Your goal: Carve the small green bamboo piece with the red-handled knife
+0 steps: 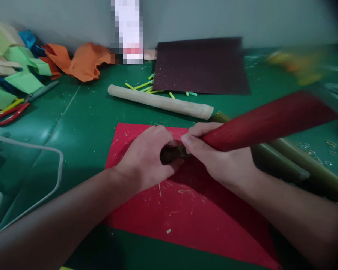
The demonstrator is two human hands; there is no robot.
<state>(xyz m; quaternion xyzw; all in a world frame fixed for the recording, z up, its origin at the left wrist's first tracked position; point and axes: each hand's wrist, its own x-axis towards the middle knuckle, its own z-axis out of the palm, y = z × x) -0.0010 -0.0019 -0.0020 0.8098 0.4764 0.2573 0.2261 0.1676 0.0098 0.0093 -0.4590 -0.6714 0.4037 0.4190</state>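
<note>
My left hand (146, 157) is closed around a short dark brown stick-like piece (174, 153), its fingers curled over a red sheet (163, 217). Close beside it, my right hand (228, 159) grips the near end of a long dark red piece (267, 122). That piece looks like a rolled tube and slants up to the right, with a flat, angled far end. The dark piece reaches my right thumb; whether it joins the red one is hidden. Thin pale shavings lie scattered on the sheet.
A pale wooden stick (160, 102) lies behind my hands. Olive tubes (312, 168) rest under my right forearm. Further back is a dark brown sheet (199, 67) over yellow-green sticks. Red-handled scissors (11, 114), crumpled orange paper (86, 62) and a white wire frame (60, 161) are leftward.
</note>
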